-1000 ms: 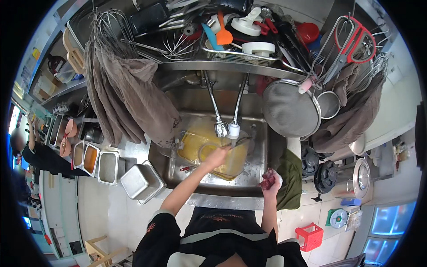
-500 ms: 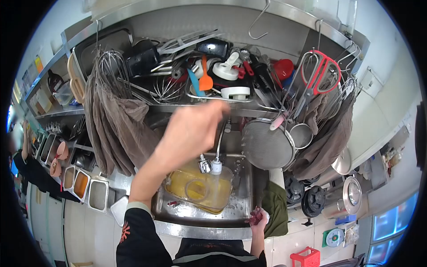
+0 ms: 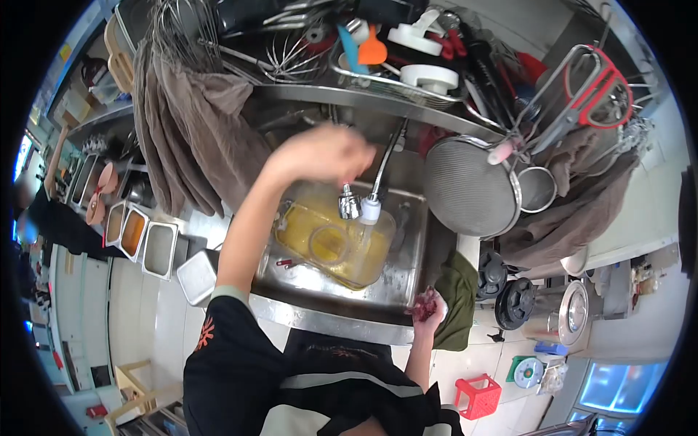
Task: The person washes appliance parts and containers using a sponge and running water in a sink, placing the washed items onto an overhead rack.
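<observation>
Over the far side of the sink (image 3: 407, 291), my left hand (image 3: 327, 155) is raised near the taps. Motion blurs its fingers, so whether anything is between them cannot be made out. Just below it hang two flexible tap heads, a chrome one (image 3: 349, 203) and a white one (image 3: 370, 211). Water runs from the white head into a clear tub (image 3: 374, 265) of yellowish liquid in the sink. At the near right edge, my right hand (image 3: 431, 314) is closed round a dark red, ragged bundle (image 3: 424, 305), beside a green cloth (image 3: 456, 301).
Brown cloths (image 3: 189, 123) and a large round strainer (image 3: 471, 185) hang from the shelf edge. Whisks, spatulas and red-handled scissors (image 3: 600, 91) are above. Metal pans (image 3: 159, 250) stand at left. A red stool (image 3: 478, 397) is on the floor. Another person (image 3: 62, 221) stands far left.
My left hand has left the tub, rose toward the shelf and is now lower, by the taps. The dark utensil seen in it earlier is no longer discernible. My right hand still holds the red bundle.
</observation>
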`<state>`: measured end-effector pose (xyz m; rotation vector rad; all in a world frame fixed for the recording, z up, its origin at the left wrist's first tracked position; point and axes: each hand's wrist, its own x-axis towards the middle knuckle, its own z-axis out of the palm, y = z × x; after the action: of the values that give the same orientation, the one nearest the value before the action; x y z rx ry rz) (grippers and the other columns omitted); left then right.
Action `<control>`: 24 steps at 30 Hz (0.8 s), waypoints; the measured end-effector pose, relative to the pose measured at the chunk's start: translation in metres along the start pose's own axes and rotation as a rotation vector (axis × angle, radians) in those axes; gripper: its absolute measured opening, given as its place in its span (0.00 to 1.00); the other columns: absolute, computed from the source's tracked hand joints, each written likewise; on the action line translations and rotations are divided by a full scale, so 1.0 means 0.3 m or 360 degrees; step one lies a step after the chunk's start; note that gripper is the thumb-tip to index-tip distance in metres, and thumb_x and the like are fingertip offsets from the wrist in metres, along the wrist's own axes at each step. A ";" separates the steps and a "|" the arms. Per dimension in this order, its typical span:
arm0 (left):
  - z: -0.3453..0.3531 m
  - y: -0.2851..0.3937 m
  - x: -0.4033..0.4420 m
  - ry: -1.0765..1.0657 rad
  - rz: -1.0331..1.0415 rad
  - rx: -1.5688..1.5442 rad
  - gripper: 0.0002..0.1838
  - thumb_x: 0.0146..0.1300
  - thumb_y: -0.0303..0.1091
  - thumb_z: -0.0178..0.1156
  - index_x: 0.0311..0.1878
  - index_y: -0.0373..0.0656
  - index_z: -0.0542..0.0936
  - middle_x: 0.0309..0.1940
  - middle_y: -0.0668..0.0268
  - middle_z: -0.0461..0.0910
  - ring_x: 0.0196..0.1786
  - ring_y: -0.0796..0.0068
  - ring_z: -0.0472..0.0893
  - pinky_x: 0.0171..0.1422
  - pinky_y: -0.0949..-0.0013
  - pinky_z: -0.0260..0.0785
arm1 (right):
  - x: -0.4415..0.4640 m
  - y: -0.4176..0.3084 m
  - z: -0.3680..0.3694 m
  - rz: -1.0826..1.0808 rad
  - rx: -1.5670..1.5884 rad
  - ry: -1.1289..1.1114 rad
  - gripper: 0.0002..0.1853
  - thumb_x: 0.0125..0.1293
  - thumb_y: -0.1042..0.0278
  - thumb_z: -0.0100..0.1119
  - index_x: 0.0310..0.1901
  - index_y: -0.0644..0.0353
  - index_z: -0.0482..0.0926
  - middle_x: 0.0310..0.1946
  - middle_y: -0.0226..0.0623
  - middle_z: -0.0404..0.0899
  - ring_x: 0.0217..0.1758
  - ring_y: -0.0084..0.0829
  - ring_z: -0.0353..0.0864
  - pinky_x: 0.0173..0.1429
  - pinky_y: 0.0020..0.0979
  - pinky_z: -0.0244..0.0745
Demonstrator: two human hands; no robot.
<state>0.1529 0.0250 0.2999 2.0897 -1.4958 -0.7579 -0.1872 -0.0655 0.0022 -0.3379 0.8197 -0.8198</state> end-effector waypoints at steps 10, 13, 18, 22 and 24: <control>0.456 -0.467 -0.022 0.0208 0.0060 -0.1450 0.28 0.46 0.25 0.47 0.55 0.34 0.60 0.47 0.55 0.69 0.40 0.73 0.75 0.47 0.72 0.65 | 0.051 0.063 -0.055 0.0031 -0.0214 -0.0063 0.15 0.55 0.64 0.47 0.40 0.65 0.71 0.29 0.35 0.74 0.22 0.25 0.72 0.20 0.22 0.70; 0.412 -0.529 -0.047 0.0002 0.0029 -0.1594 0.29 0.50 0.37 0.45 0.59 0.41 0.60 0.48 0.59 0.71 0.40 0.72 0.76 0.46 0.71 0.65 | 0.038 0.071 0.008 0.0037 -0.0245 -0.0055 0.14 0.55 0.65 0.48 0.41 0.65 0.71 0.31 0.35 0.74 0.25 0.26 0.73 0.21 0.22 0.71; 0.586 -0.907 0.055 -0.0622 -0.1058 -0.0684 0.26 0.53 0.39 0.44 0.57 0.44 0.63 0.44 0.64 0.74 0.41 0.70 0.76 0.48 0.68 0.65 | 0.015 0.085 0.039 0.0079 -0.0305 -0.0022 0.16 0.56 0.63 0.47 0.42 0.66 0.71 0.28 0.35 0.75 0.20 0.25 0.72 0.20 0.22 0.71; 0.808 -1.240 0.080 -0.0212 -0.1355 0.0658 0.24 0.54 0.41 0.45 0.55 0.44 0.65 0.41 0.65 0.74 0.38 0.73 0.75 0.43 0.71 0.64 | 0.043 0.104 -0.033 -0.0035 -0.0357 0.0054 0.15 0.56 0.63 0.47 0.40 0.65 0.71 0.26 0.34 0.74 0.18 0.25 0.72 0.18 0.22 0.70; 0.885 -1.335 0.028 -0.0177 -0.1467 0.0807 0.23 0.54 0.41 0.45 0.53 0.44 0.66 0.39 0.66 0.74 0.36 0.74 0.74 0.41 0.72 0.64 | 0.017 0.099 0.014 -0.0029 -0.0312 0.0190 0.13 0.55 0.63 0.50 0.38 0.63 0.72 0.30 0.32 0.74 0.22 0.24 0.71 0.20 0.21 0.69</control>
<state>0.2579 0.1261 -0.1582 3.2224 -0.7382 -0.8522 -0.1667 -0.0500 -0.0142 -0.4737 1.0131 -0.7836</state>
